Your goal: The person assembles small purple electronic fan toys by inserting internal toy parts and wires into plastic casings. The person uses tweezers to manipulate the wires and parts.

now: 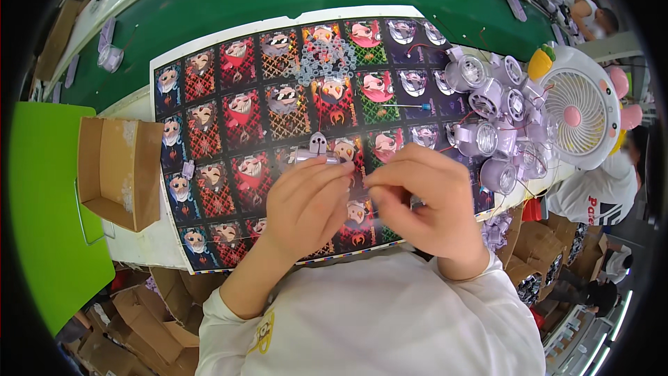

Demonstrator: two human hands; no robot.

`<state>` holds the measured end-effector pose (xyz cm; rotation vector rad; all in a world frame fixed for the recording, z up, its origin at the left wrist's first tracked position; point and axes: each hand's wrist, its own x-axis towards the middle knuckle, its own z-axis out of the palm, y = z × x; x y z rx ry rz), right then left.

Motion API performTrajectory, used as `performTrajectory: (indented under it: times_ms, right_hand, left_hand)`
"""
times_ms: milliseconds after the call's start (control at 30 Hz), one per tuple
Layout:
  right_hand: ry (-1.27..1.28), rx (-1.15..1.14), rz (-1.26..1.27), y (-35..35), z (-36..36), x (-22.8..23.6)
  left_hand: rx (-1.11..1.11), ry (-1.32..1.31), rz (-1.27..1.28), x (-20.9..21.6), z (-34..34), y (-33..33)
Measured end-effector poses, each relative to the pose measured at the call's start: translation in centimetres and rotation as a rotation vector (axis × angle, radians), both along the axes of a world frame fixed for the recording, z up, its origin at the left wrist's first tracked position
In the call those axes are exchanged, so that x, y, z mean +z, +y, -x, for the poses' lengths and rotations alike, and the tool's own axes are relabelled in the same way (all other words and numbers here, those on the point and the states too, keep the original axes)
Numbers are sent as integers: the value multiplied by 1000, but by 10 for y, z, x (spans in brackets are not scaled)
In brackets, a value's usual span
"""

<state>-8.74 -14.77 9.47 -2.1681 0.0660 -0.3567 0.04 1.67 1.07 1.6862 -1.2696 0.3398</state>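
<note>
While both hands pinch it | small lilac part (316,153) between left hand (306,202), right hand (424,198) | above printed sheet (229,97)

White workbench (142,240) under a cartoon-printed sheet (236,108), with cardboard box (118,170) and lilac fan housings (487,136).

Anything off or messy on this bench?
Nothing damaged. The pale purple plastic fan housings lie heaped at the right, red wires tangled among them. Small clear rings lie scattered loose on the cartoon-printed mat. The open cardboard box overhangs the bench edge.
</note>
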Motion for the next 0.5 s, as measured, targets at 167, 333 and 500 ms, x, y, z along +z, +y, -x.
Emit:
performTrajectory:
  times_ms: [167, 333, 500]
  right_hand:
    - [9, 47, 22, 6, 2, -10]
    - [-81, 3, 47, 6, -1, -11]
    - [-187, -113, -91, -4, -1, -13]
  left_hand:
    - [14, -19, 31, 3, 4, -6]
    - [-2, -100, -10, 5, -1, -2]
    - [165, 59, -242, -3, -5, 0]
